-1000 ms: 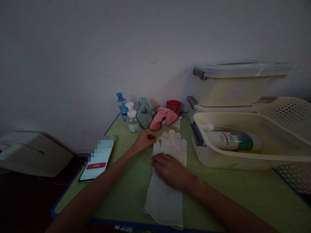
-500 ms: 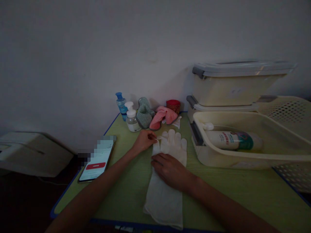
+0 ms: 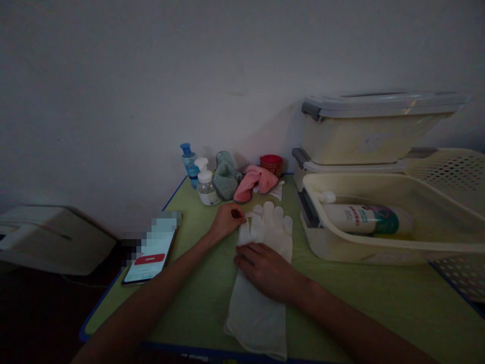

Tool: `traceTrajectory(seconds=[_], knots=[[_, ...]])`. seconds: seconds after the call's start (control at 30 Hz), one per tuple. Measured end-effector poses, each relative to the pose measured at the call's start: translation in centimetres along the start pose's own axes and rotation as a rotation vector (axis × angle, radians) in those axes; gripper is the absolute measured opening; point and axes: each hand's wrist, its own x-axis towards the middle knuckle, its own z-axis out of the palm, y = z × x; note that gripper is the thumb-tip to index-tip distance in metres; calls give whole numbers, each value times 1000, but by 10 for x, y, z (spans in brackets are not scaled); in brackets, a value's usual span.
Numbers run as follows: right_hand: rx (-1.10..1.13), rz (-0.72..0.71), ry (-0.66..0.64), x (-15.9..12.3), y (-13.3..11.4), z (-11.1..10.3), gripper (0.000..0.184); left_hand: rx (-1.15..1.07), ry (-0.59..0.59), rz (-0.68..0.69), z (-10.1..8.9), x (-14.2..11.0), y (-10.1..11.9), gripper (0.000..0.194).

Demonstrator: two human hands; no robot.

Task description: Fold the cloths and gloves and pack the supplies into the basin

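Note:
A pair of white rubber gloves [image 3: 261, 303] lies flat on the green table [image 3: 379, 303], fingers pointing away from me. My left hand [image 3: 226, 221] is closed in a pinch on the thumb tip of the gloves at their upper left. My right hand [image 3: 265, 270] rests palm down on the middle of the gloves, fingers curled and pressing them to the table.
A phone [image 3: 151, 250] with a lit screen lies at the left edge. Two pump bottles [image 3: 206, 188], a green mitt [image 3: 225, 177], pink cloths [image 3: 253, 183] and a red cup [image 3: 271, 165] stand at the back. Stacked cream bins [image 3: 379, 131] and a tub [image 3: 359, 247] holding a bottle [image 3: 366, 218] fill the right.
My right hand has slid slightly toward me and left on the gloves. My left hand keeps its pinch at the thumb tip.

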Motion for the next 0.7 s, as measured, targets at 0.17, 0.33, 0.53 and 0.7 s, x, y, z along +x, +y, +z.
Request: traceTrajectory(seconds=[0.17,0.33,0.53,0.7], knots=[[-14,3,-15,0,0,0,17,36,24,53,1,-3,1,6],[20,17,-14,1,0,-1,17,238,8,179,0,-9,1,8],[83,77,12,2,-1,-1,21,257,-15,223,0,-11,1,9],[120,234,46,0,-1,-1,43,146,1,195,1,-9,-2,8]])
